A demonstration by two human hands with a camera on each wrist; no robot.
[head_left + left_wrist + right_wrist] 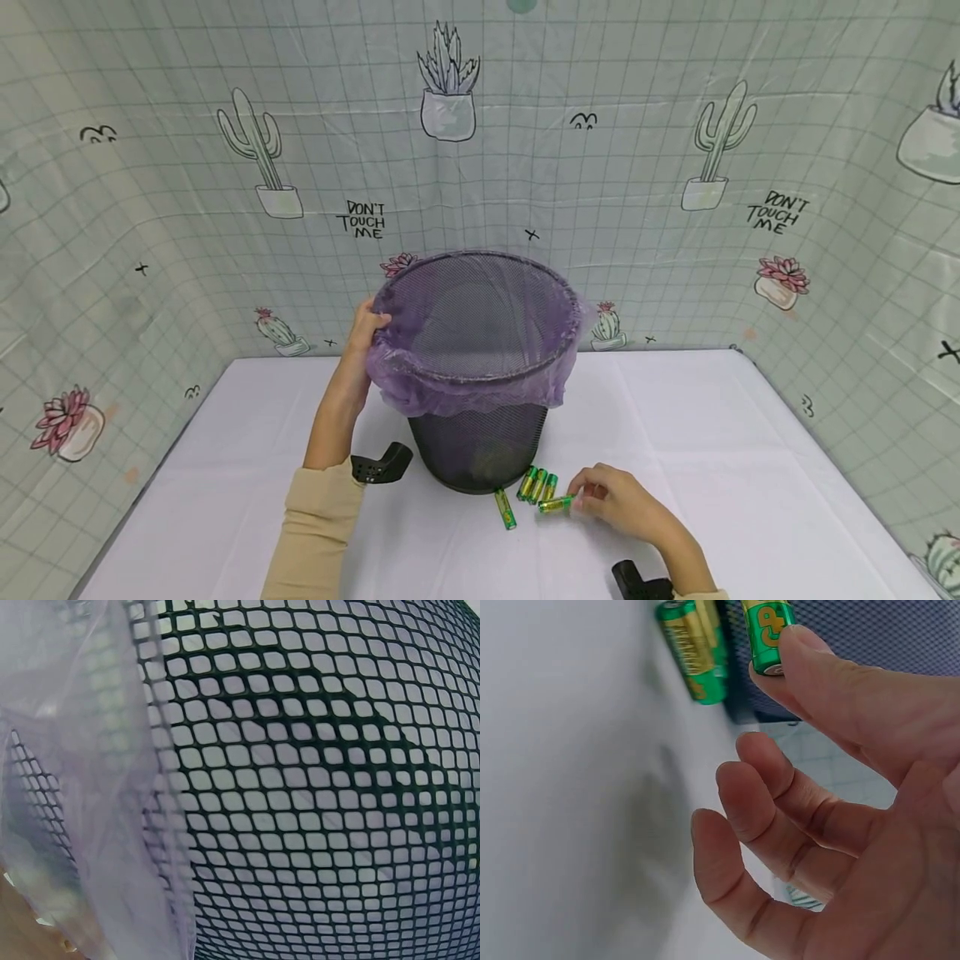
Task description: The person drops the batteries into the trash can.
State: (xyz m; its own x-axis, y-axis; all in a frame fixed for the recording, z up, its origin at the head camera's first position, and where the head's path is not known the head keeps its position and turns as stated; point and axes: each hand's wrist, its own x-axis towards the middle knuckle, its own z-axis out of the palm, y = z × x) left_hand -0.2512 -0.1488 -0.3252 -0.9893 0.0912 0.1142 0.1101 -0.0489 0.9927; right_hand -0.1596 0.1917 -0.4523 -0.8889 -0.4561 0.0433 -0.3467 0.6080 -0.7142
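Observation:
A black mesh wastebasket stands on the table, lined with a thin purple trash bag folded out over its rim. My left hand grips the rim at its left side, thumb over the edge and bag. In the left wrist view the mesh wall and the bag fill most of the picture. My right hand pinches one end of a green and gold GP battery between thumb and forefinger, its other fingers loosely bent. Three batteries lie side by side close to the basket's base.
Another battery lies apart, left of the group, in front of the basket. A white cloth covers the table. Behind and at both sides hangs a gridded curtain printed with cacti. Each wrist wears a black camera mount.

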